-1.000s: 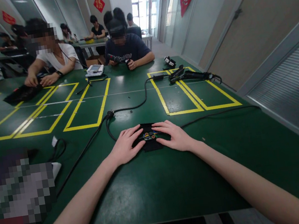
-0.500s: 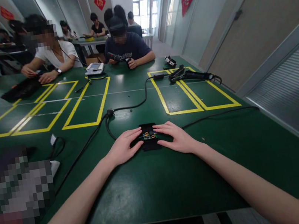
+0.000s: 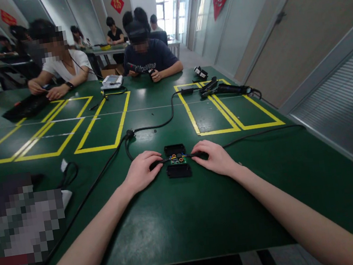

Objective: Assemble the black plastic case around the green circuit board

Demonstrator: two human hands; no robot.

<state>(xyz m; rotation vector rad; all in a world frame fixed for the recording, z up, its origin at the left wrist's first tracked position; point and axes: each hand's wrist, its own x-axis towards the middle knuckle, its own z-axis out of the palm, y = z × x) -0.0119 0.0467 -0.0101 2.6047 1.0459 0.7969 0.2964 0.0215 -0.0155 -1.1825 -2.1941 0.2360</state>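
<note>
Between my hands a small green circuit board (image 3: pixel 178 160) with copper-coloured ring coils lies on the table. One black plastic case half (image 3: pixel 174 148) sits just beyond the board, and the other case half (image 3: pixel 179 171) is on the near side. From each end of the board runs a black cable. My left hand (image 3: pixel 145 169) is closed around the cable at the left, its fingertips pinching it. On the right, my right hand (image 3: pixel 212 157) grips the other cable (image 3: pixel 244 139) close to the board.
A green table (image 3: pixel 189 219) carries yellow tape rectangles (image 3: pixel 102 121). Black cords cross it, one with a small inline box (image 3: pixel 186 91). A dark tool-like bundle (image 3: pixel 223 88) rests at the far right. A blurred-out pile (image 3: pixel 28 230) is at the left. People sit opposite, one holding a tool.
Both hands have drawn outward from the case halves to the cables at either side. The two halves now lie apart, with the board uncovered between them.
</note>
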